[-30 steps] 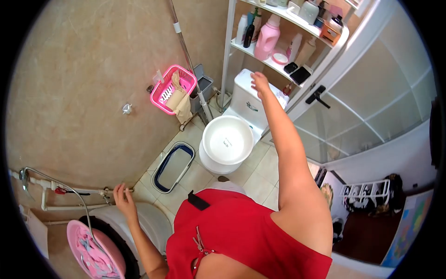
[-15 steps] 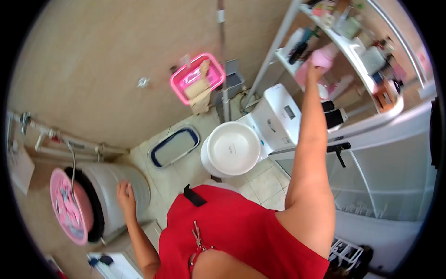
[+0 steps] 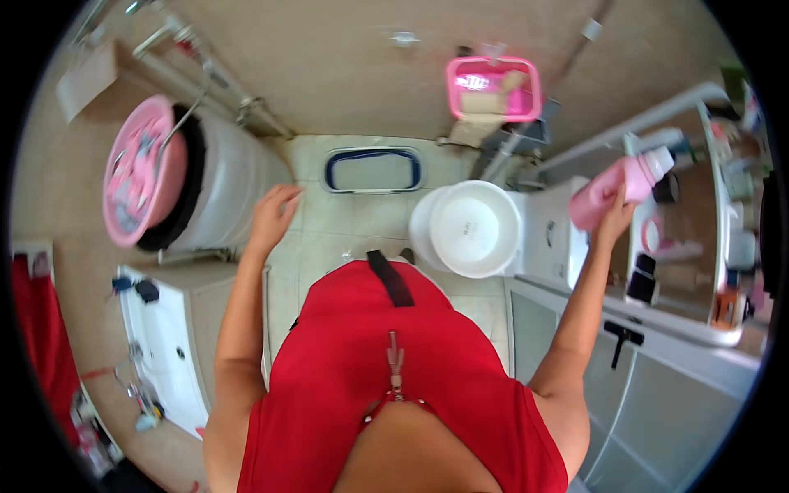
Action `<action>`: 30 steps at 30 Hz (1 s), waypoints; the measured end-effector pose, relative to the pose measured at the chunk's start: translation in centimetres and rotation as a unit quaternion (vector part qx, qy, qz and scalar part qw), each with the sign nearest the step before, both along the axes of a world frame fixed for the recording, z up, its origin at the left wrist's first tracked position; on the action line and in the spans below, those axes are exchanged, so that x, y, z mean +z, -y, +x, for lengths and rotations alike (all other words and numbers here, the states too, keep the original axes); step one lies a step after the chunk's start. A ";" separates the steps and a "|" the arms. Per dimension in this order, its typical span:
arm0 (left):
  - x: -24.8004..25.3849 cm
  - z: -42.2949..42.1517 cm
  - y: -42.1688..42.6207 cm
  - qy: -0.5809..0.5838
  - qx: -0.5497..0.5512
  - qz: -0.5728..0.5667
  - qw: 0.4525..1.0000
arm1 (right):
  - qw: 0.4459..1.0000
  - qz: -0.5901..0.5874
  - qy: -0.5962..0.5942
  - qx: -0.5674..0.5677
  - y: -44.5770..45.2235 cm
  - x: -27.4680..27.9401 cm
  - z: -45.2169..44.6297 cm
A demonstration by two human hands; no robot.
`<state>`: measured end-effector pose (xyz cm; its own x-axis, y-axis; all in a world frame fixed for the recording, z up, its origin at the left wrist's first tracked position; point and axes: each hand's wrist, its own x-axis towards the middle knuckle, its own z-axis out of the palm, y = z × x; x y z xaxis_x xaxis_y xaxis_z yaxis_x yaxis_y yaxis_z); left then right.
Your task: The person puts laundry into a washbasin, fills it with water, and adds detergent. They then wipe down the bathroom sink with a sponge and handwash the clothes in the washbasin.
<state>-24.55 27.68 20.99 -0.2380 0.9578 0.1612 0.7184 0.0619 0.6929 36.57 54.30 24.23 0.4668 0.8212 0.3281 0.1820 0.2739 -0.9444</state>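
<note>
My right hand (image 3: 615,220) grips a pink plastic bottle (image 3: 606,191) with a pale cap, perhaps laundry detergent, held tilted beside the shelf. My left hand (image 3: 274,218) hangs in the air to the right of a large whitish barrel (image 3: 246,177), holding nothing, its fingers loosely bent and apart. On top of the barrel rests a pink basin (image 3: 125,223) with pink and grey cloth in it and a thin hose running over its edge.
A white basin (image 3: 477,234) sits on the toilet (image 3: 423,226). Beside it on the floor lies a blue-rimmed collapsible tub (image 3: 374,169). A pink basket (image 3: 538,86) with cloth hangs on the wall. The white shelf (image 3: 727,335) carries several bottles; a sink (image 3: 156,316) is at left.
My right hand has brought the pink bottle out from the shelf. My view has turned toward the left, and my left hand has come up and forward.
</note>
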 end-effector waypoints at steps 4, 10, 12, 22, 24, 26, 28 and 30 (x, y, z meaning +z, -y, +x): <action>1.6 -1.0 -0.1 0.022 -0.032 0.043 0.998 | 0.973 -0.132 -0.011 0.188 7.6 0.1 -11.6; 6.8 -4.0 1.5 0.103 -0.077 0.092 0.987 | 0.844 -0.223 0.104 0.477 16.2 -0.2 -28.0; 7.5 -5.9 3.4 0.090 -0.112 0.110 0.983 | 0.795 -0.233 0.161 0.536 18.7 1.4 -33.7; 7.6 -17.7 17.1 0.136 -0.053 0.124 0.981 | 0.627 -0.046 0.355 0.692 26.5 6.7 -54.2; 7.9 -19.0 19.0 0.164 0.030 0.133 0.977 | 0.609 -0.015 0.391 0.690 27.8 8.1 -57.2; 7.8 -20.5 20.6 0.163 0.115 0.134 0.971 | 0.596 0.005 0.423 0.683 29.1 9.4 -60.0; 6.5 -22.5 21.5 0.135 0.202 0.129 0.961 | 0.574 0.050 0.462 0.674 29.9 10.0 -62.4; 5.1 -24.2 22.4 0.245 0.236 0.120 0.933 | 0.541 0.094 0.502 0.668 30.7 10.6 -64.5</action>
